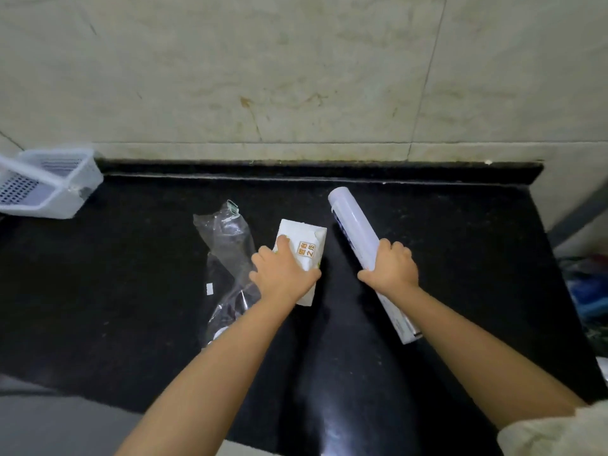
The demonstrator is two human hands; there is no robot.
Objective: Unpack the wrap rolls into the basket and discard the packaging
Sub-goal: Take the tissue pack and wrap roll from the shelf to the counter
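The unpacking step is judged to be in hand. The wrap roll (355,225), lying right of centre on the black counter (131,291), is clasped around its middle by the right hand (391,268). The white carton (302,245) at centre is pressed flat under the left hand (283,274) (fingers spread, not closed around it). Clear plastic packaging (227,245) lies just left. Next, the roll is to be carried to the basket (49,185) at upper left.

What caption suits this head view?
Left hand on a white box, right hand gripping a wrap roll.
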